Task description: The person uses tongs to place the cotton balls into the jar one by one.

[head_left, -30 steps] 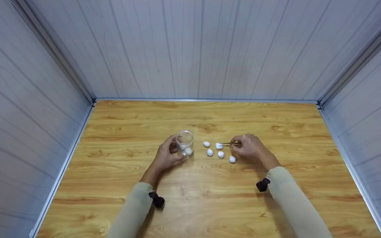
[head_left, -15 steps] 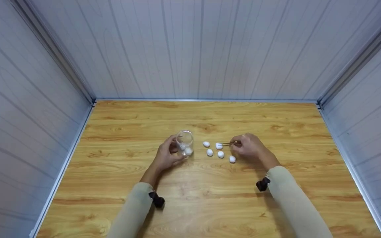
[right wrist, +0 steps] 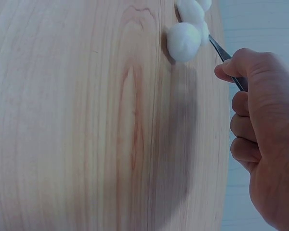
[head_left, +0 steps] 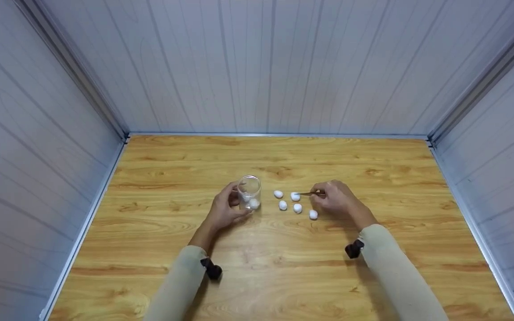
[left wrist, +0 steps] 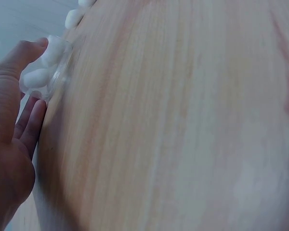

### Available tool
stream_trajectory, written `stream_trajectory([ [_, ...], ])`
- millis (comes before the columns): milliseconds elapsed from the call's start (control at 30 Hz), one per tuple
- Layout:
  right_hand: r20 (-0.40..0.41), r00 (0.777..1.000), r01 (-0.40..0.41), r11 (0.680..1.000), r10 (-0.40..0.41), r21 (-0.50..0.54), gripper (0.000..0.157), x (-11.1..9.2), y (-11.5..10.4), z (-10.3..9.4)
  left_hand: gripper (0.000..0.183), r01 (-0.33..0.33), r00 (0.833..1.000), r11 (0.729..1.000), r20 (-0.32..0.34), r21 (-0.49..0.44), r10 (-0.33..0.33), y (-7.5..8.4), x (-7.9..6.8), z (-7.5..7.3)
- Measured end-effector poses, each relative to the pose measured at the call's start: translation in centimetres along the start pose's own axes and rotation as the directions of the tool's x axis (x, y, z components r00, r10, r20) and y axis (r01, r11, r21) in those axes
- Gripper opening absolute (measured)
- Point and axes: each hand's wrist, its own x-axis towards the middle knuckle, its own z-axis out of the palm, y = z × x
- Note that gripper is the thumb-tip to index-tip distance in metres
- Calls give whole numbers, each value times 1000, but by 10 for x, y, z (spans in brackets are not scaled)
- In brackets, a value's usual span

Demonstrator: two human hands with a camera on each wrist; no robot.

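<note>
Glass (head_left: 249,192): I see the left hand (head_left: 223,208) gripping its left side, balls (left wrist: 37,78) inside.
Tweezers (head_left: 309,193): pinched in the right hand (head_left: 335,196), right of the glass, long axis toward it.
Ball at tweezers (head_left: 295,197): right of the glass, right hand nearer; whether clamped, I can't tell.
Loose balls (head_left: 297,208): 4, right of the glass.

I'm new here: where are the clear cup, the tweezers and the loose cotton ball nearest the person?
Clear cup (head_left: 249,196): head view, on its front wall.
Tweezers (right wrist: 220,48): right wrist view, on the exposed dark shaft.
Loose cotton ball (head_left: 313,215): head view, middle of its visible surface.
</note>
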Motion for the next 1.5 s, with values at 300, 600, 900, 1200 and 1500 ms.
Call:
stream_trajectory([
  [300, 1, 1000, -17, 1000, 17, 17, 23, 1, -1, 1, 82, 15, 1000, 999, 14, -32, -15, 3, 0, 0],
  [600, 22, 999, -37, 998, 35, 55, 24, 1, -3, 1, 83, 15, 1000, 999, 11, -29, -15, 4, 1, 0],
  [900, 3, 999, -33, 998, 33, 55, 22, 2, -5, -5, 84, -15, 1000, 1000, -1, -18, 15, -1, 0, 0],
  [1200, -70, 997, 41, 998, -38, 45, 19, 5, -4, -13, 82, 9, 1000, 1000, 12, 13, -9, 1, 0, -1],
  [1500, -117, 990, 85, 996, -81, 30, 18, 7, -7, -22, 78, -70, 997, 997, 13, -13, 70, -14, 2, -2],
])
